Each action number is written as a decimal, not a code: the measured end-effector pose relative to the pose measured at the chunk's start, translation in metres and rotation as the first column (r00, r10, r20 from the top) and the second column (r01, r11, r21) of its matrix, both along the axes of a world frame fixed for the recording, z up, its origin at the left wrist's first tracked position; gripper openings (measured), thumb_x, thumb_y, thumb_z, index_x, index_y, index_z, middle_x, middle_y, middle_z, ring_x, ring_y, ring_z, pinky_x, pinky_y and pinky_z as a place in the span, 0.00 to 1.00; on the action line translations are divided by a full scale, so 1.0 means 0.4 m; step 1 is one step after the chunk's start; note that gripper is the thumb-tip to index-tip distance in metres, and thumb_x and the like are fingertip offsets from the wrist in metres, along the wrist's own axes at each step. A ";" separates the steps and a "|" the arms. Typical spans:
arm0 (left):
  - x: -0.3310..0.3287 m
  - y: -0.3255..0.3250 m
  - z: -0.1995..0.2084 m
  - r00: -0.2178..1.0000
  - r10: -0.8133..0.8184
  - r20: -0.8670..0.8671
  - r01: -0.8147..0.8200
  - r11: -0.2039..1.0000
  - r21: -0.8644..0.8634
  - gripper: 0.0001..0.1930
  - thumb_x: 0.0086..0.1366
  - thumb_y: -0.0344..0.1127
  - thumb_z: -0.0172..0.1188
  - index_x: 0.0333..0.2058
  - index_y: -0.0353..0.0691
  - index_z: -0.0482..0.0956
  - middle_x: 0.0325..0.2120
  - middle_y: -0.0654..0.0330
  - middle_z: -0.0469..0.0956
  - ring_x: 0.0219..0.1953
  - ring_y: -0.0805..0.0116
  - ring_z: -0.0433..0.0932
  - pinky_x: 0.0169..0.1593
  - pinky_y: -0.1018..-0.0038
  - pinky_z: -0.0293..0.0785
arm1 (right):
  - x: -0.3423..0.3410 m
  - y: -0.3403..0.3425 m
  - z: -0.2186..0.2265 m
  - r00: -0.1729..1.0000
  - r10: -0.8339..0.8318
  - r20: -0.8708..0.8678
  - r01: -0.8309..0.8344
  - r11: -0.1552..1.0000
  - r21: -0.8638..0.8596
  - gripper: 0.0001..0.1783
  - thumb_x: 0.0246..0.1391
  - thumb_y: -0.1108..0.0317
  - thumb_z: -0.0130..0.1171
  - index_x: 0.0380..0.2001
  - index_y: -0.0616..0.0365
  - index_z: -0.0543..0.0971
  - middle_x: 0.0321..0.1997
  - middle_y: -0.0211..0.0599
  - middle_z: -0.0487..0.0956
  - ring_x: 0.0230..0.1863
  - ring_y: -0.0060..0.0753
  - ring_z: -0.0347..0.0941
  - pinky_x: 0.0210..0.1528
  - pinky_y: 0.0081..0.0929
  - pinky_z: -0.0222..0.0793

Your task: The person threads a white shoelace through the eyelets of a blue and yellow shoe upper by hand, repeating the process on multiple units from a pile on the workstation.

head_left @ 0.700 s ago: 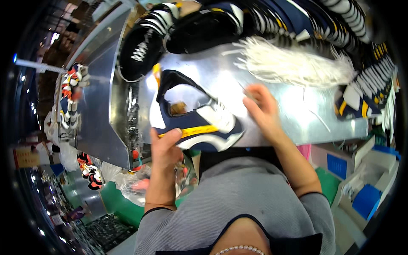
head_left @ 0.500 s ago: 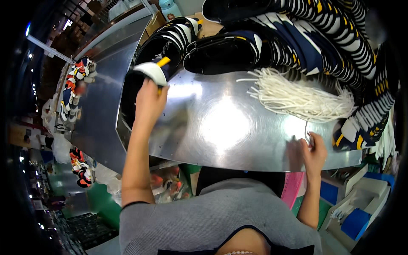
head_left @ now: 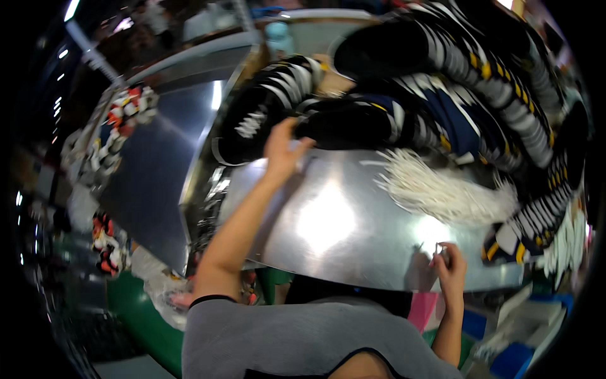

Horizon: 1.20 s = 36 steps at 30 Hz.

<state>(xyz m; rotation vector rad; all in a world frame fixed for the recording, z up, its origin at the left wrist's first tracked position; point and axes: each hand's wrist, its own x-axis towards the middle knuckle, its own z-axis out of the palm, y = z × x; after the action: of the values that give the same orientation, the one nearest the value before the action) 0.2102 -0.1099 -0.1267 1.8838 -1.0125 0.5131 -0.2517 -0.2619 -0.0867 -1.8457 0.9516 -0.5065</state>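
My left hand (head_left: 283, 151) is open, thumb and fingers apart, at the near end of a row of dark shoe uppers (head_left: 366, 123). To its left, a black shoe upper with white lacing (head_left: 250, 126) lies at the front of another stack of uppers (head_left: 287, 85). Whether the fingertips touch an upper is blurred. My right hand (head_left: 451, 268) is closed over the table's front right, pinching a thin metal hook (head_left: 437, 248). Beyond that hand a bundle of white shoelaces (head_left: 448, 189) is spread on the metal table (head_left: 297, 243).
Long rows of nested uppers (head_left: 492, 69) line the back and right. One more row (head_left: 536, 221) stands beside white laces hanging at the right edge. A second metal table (head_left: 151, 164) is on the left, with colourful shoes (head_left: 126, 114) beyond. A light blue bottle (head_left: 278, 38) stands behind.
My left hand has let go of the white-and-black upper, which now lies on the left stack, and moved right. The right hand keeps its pinch. The whole view has shifted and blurred.
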 end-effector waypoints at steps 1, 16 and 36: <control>-0.034 -0.041 0.053 1.000 0.023 0.004 -0.023 0.996 0.081 0.26 0.54 0.38 0.72 0.51 0.37 0.75 0.43 0.49 0.78 0.47 0.47 0.77 0.53 0.62 0.73 | 0.031 0.022 0.029 0.986 0.085 0.146 -0.114 0.972 0.203 0.11 0.58 0.77 0.60 0.44 0.66 0.79 0.23 0.30 0.79 0.26 0.23 0.76 0.31 0.20 0.70; -0.643 0.045 0.090 0.910 -0.415 0.022 0.388 0.867 0.312 0.20 0.47 0.30 0.62 0.43 0.36 0.79 0.46 0.51 0.74 0.51 0.52 0.71 0.52 0.56 0.66 | 0.108 0.079 0.105 0.928 0.305 0.212 -0.216 0.908 -0.359 0.05 0.55 0.79 0.60 0.30 0.62 0.73 0.30 0.24 0.67 0.29 0.15 0.60 0.30 0.16 0.56; -0.312 0.205 0.184 0.619 0.063 -0.782 0.674 0.469 0.571 0.24 0.65 0.44 0.64 0.54 0.34 0.76 0.35 0.54 0.85 0.31 0.68 0.83 0.39 0.71 0.77 | 0.380 0.223 -0.052 0.909 0.087 0.407 -0.354 0.677 0.646 0.07 0.62 0.66 0.61 0.38 0.57 0.76 0.29 0.30 0.80 0.18 0.09 0.58 0.17 0.12 0.50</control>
<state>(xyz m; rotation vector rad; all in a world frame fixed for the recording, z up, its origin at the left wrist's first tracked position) 0.0856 -0.0280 -0.0531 2.2480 -1.0952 -1.1911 -0.0996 -0.1728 -0.1076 -1.0830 0.5412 -0.2353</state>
